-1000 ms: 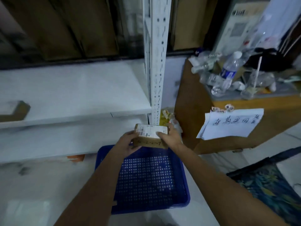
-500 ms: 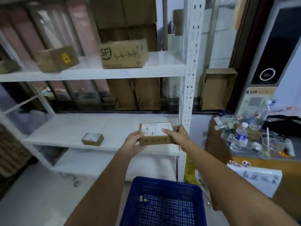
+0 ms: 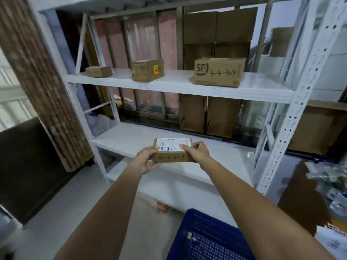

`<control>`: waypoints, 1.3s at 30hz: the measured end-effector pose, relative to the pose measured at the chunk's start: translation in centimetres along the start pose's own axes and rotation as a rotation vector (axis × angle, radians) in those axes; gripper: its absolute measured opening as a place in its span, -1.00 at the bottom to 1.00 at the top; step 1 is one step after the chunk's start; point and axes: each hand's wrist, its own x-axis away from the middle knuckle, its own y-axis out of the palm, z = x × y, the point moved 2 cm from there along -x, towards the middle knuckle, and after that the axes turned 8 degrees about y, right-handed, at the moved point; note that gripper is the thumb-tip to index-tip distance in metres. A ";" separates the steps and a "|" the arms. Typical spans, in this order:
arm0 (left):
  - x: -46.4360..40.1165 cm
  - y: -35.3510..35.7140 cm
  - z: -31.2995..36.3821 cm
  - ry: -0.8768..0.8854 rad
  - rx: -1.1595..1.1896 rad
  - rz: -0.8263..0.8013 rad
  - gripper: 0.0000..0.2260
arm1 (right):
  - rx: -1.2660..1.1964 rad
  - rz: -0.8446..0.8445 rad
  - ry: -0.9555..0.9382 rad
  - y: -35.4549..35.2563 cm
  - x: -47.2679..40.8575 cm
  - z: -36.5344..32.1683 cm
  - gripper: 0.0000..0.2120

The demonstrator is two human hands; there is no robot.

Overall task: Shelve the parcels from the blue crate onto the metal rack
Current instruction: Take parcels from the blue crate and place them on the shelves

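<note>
Parcel [image 3: 173, 152] level, long axis left-right, label up; left hand [image 3: 147, 160] and right hand [image 3: 197, 152] pinching its ends.

A dark metal-framed window [image 3: 150, 102] with sliding panes runs behind everything, and flat brown cardboard sheets [image 3: 208, 115] lean against its glass. At the left edge hangs a brown ribbed curtain [image 3: 37, 87], with a dark low cabinet [image 3: 28, 166] beneath it. The pale grey floor [image 3: 75, 212] is smooth. At the right stands a brown wooden desk [image 3: 300, 194] cluttered with blurred clear plastic bottles [image 3: 334, 181]. The light is dim and cool.
</note>
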 end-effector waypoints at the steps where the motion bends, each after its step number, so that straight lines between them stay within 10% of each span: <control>1: -0.6 -2.1 0.7 -0.006 0.010 0.012 -0.76 | 0.015 -0.011 0.004 2.3 -0.4 -0.5 -0.46; 14: -8.9 -26.1 11.4 -0.054 0.035 0.110 -0.84 | 0.079 -0.065 -0.020 28.6 -3.9 -8.0 -0.44; 39: -46.1 -43.9 16.5 -0.039 -0.401 0.305 -0.73 | 0.053 -0.068 0.114 53.9 -35.8 -12.7 -0.61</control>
